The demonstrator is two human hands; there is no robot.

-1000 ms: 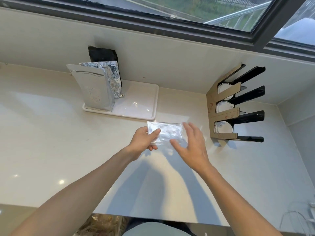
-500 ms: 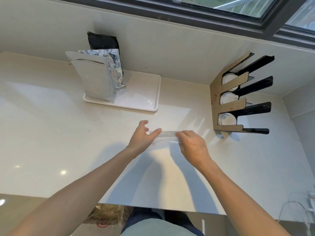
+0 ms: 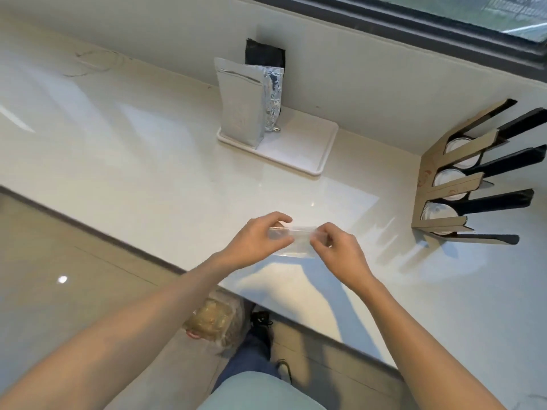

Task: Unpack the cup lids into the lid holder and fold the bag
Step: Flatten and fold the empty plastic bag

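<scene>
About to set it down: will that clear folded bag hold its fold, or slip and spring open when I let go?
The clear bag looks thin and floppy, so it may spring open. The left hand and right hand both pinch it. It probably slides easily on the glossy counter.

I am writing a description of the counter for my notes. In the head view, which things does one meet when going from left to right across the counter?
Silver pouch standing on the white tray → left hand → folded clear bag → right hand → lid holder with white cup lids.
</scene>
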